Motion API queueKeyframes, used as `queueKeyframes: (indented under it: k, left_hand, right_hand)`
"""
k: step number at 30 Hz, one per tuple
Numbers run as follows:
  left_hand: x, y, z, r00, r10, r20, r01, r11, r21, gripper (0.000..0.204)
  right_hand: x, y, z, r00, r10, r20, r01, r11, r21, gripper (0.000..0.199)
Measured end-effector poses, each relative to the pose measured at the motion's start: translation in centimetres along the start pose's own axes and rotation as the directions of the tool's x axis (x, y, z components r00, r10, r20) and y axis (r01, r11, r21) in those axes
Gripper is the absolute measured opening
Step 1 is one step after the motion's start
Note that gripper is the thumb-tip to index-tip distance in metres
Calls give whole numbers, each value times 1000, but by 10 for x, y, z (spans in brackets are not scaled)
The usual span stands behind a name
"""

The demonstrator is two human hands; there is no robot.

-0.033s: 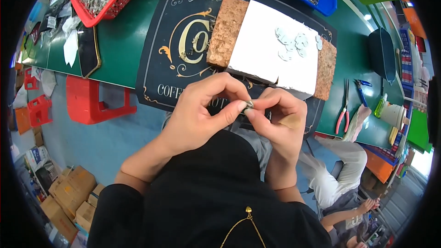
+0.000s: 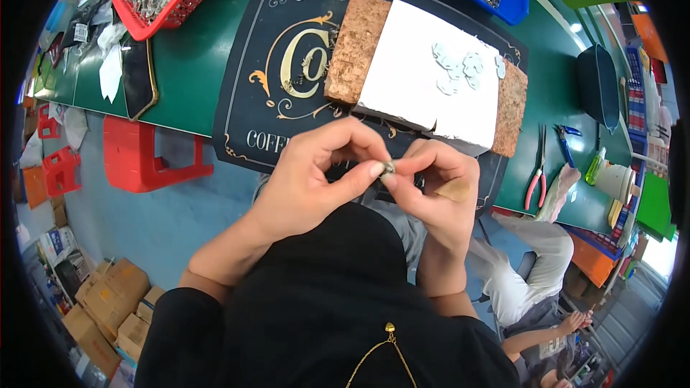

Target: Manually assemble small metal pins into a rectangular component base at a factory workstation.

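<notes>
Between my two hands is a small shiny metal piece, too small and covered to tell its kind. My left hand pinches it with thumb and forefinger, and my right hand pinches it from the other side. Both hands are in front of a white box-like block, apart from it. On top of the block lie several pale, flat, rounded pieces. A rough brown brick-like block shows along its left side, with more of the same brown at its right.
A dark printed mat lies on the green table. A red basket holds clear pieces; a blue tray holds small metal parts. Pink-handled pliers and a green bottle lie right. Another person's arm shows lower right.
The small metal piece has turned slightly between my fingertips, and its shiny part shows differently. My fingers have shifted a little; the other things stay put.
</notes>
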State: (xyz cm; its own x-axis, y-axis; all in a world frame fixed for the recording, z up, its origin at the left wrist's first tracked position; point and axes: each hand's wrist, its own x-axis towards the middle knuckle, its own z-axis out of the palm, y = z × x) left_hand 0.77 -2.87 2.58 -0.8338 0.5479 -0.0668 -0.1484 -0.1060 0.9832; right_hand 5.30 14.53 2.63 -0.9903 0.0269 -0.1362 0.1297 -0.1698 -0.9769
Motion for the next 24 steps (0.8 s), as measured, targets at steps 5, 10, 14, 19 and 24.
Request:
queueKeyframes:
  k: [5, 10, 14, 19, 24]
  left_hand:
    - [-17, -8, -5, 982, -191, -1, 184, 948, -260, 8]
    - [-21, -2, -13, 1000, 12, -28, -7, 987, 160, 14]
    - [-24, -2, -6, 991, 125, -57, -117, 985, 128, 18]
    - [-26, -5, -9, 998, 50, -43, -56, 983, -176, 16]
    - [-29, -5, -8, 990, 87, -107, -103, 984, -148, 14]
  right_hand:
    - [-8, 11, 10, 997, 54, 49, -51, 997, -60, 10]
    - [-11, 5, 18, 984, 177, 6, -177, 976, 130, 11]
    - [-11, 10, 16, 996, -82, 33, 82, 996, -17, 10]
    - [-10, 11, 16, 912, -402, 75, 407, 871, -277, 16]
    - [-6, 8, 18, 800, -576, 168, 588, 697, -411, 20]
